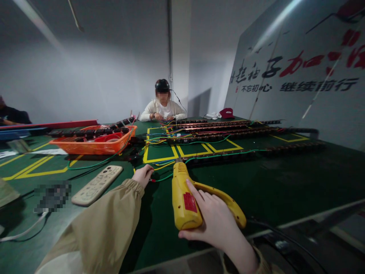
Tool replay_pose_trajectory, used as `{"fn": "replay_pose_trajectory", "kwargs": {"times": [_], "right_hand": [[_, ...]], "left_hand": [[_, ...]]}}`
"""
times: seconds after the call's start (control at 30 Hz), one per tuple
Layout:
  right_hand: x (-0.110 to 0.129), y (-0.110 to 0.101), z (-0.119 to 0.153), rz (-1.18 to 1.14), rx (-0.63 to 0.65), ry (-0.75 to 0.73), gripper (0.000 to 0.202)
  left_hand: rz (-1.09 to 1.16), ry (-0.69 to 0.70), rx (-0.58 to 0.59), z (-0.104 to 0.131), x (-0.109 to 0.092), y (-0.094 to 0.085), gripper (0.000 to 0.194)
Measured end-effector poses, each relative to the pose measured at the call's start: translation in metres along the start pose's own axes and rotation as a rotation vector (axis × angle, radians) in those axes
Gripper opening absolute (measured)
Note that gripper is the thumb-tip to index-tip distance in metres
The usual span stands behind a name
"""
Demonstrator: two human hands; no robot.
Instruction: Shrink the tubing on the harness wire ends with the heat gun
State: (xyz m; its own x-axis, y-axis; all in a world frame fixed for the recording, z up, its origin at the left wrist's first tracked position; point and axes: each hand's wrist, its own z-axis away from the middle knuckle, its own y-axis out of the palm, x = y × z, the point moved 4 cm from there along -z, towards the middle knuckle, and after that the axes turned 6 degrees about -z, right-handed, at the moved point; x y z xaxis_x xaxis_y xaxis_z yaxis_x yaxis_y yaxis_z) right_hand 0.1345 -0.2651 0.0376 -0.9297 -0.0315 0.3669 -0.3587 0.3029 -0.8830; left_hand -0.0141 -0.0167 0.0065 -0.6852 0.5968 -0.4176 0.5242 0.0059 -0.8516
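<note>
A person's right hand (213, 213) has its grip wrapped around a yellow heat gun (182, 201) over the green bench (273, 190), while the left hand (142, 176), its grip pinched around thin wires (164, 166), works just beside the nozzle (178, 160). Good handling likely calls for a steady wrist, the nozzle angled clear of the bare fingertips and the wires spread apart so that none is scorched. Beyond the left hand, an orange basket (94, 147) holds black segmented strips (94, 132) and a round red item (110, 137)

Head-worn view, facing forward, apparently downward
</note>
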Motion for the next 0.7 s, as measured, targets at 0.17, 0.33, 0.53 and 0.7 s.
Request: {"fn": "replay_pose_trajectory", "kwargs": {"times": [0.17,0.33,0.53,0.7], "right_hand": [[0.013,0.006,0.002,-0.001,-0.003,-0.003,0.126],[0.032,0.012,0.001,-0.036,0.028,-0.027,0.127],[0.055,0.018,-0.003,-0.106,0.133,-0.056,0.126],[0.055,0.024,-0.003,-0.14,0.118,-0.099,0.121]], "left_hand": [[0.001,-0.095,0.032,0.001,-0.006,-0.004,0.013],[0.025,-0.117,0.053,0.002,-0.007,-0.001,0.012],[0.058,-0.117,0.095,-0.002,0.003,0.005,0.016],[0.102,-0.089,0.088,-0.006,0.011,0.008,0.02]]}}
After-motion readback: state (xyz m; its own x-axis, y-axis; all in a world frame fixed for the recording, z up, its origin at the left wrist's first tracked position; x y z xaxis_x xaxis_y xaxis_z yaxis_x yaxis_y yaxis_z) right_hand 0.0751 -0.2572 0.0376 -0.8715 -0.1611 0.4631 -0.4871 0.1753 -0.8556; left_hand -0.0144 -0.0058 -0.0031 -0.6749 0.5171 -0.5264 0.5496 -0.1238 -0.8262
